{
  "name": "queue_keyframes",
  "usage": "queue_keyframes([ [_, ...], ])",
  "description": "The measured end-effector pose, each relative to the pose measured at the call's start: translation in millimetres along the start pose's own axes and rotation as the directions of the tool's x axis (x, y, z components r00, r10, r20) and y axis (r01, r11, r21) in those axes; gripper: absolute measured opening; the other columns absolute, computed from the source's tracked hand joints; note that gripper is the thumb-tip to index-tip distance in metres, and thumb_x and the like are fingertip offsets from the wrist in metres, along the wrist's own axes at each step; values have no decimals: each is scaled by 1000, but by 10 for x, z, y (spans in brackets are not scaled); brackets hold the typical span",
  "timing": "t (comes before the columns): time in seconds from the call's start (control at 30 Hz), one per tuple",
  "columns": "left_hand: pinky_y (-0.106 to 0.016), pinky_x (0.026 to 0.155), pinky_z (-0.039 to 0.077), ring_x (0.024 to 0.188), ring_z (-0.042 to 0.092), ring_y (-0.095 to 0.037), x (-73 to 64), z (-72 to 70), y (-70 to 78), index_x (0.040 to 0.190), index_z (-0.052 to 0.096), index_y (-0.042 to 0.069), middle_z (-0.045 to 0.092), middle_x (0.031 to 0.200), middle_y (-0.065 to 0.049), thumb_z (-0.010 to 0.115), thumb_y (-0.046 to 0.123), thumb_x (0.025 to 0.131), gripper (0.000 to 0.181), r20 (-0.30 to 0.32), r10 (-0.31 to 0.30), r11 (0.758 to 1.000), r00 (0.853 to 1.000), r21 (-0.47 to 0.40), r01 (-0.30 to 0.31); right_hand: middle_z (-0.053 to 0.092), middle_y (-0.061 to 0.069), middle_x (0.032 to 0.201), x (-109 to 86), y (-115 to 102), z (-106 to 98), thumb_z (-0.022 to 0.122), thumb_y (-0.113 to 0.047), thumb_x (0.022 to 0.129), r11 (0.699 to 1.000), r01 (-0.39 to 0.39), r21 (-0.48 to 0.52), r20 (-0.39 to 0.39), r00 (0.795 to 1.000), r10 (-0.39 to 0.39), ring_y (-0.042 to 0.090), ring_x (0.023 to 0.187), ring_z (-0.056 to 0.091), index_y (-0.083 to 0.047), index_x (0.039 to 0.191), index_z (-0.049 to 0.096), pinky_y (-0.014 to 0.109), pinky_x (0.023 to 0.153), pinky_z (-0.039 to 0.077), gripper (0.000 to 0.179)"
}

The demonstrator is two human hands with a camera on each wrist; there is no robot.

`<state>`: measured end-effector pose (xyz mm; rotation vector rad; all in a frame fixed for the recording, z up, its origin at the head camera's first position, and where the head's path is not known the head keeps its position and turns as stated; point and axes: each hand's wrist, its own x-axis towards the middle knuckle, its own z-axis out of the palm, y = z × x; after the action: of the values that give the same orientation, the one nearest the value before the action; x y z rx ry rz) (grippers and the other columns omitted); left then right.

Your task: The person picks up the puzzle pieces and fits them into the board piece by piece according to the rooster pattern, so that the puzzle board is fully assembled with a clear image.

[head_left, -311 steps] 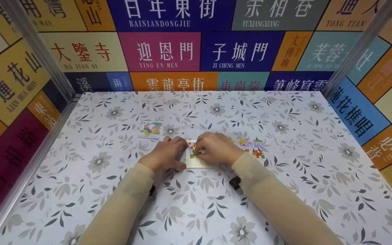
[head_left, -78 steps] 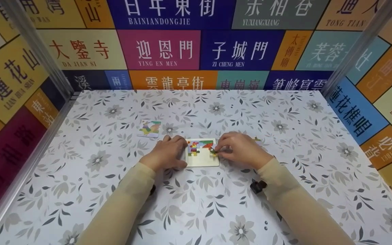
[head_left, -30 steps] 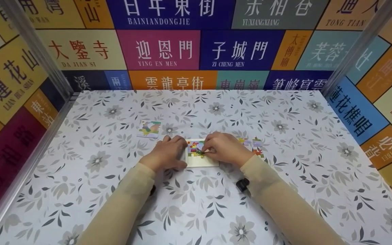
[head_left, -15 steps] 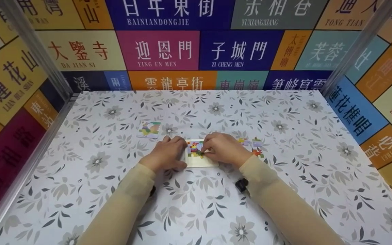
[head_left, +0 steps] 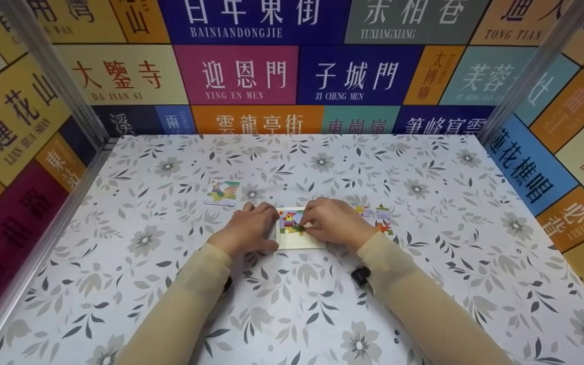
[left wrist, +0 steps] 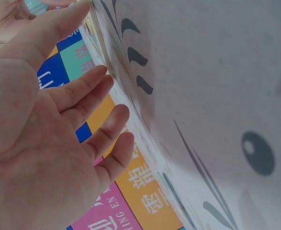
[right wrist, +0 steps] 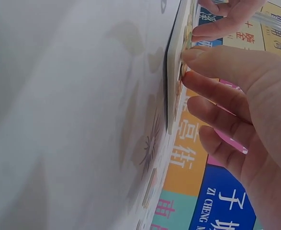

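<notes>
A small cream puzzle board [head_left: 302, 243] lies on the table, its upper part filled with colourful joined puzzle pieces [head_left: 288, 219] and a bare strip along its near side. My left hand [head_left: 246, 228] rests at the board's left edge, thumb near the close corner, fingers fairly straight in the left wrist view. Over the middle of the board, my right hand [head_left: 335, 220] pinches a greenish puzzle piece [head_left: 299, 228] between thumb and index finger. Its remaining fingers bend loosely in the right wrist view. That hand covers the right part of the board.
Several loose puzzle pieces [head_left: 383, 225] lie right of the board, partly behind the right hand. A picture card or partly joined puzzle [head_left: 222, 193] lies at the back left. The flowered tabletop [head_left: 292, 304] ends at walls of coloured signs [head_left: 236, 76].
The right hand has come left from the board's right side with a piece and stays nearly still over the last second. More of the board is covered than 10.4 s ago. The left hand stays put.
</notes>
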<state>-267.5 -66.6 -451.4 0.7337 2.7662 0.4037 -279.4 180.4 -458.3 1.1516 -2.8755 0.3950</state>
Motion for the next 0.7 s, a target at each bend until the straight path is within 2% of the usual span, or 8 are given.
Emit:
queue_keyframes([
  [0.27,-54,103,43,121,48,-34,-6,-5,-1,138,57,12,54,146,-2,82,40,84,66,-4,7,1000,1000,-7,-8,72,1,107,-4,-2,-2,77,-21,92,1000,25,-7,-11,1000,-25,19,95,68,-18,109,83,37,86,57,18],
  [0.7,-53,105,42,122,47,-33,-2,-7,2,139,57,13,53,147,-2,83,40,85,66,12,-10,1000,1000,-20,11,72,1,108,-9,-1,-9,76,-20,93,999,26,28,7,1000,-27,19,99,68,-18,105,83,37,91,56,14],
])
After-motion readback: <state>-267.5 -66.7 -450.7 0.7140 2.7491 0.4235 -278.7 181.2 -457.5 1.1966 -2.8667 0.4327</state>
